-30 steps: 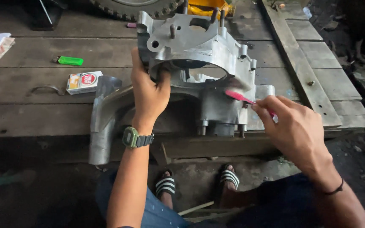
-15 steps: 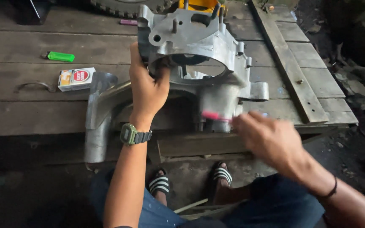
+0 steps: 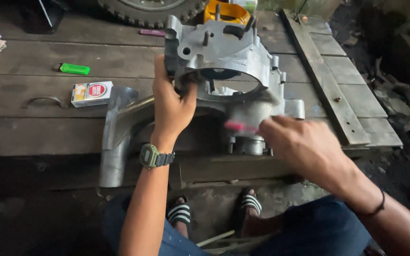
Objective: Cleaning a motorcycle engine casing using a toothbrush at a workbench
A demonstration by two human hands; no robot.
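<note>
Currently your left hand (image 3: 171,106) grips left rim of grey engine casing (image 3: 224,61), fingers closed over its edge; casing stands at wooden platform (image 3: 48,57) front edge. Your right hand (image 3: 304,144), at casing's 5 o'clock, pinches pink-handled brush (image 3: 238,126) against casing's lower face; blurred. Metal pipe (image 3: 119,137) lies at 8 o'clock. Green lighter (image 3: 75,69) and small carton (image 3: 91,93) at 9 o'clock, well apart.

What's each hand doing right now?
Left hand: closed on the grey engine casing.
Right hand: closed on a pink-handled tool, blurred.
</note>
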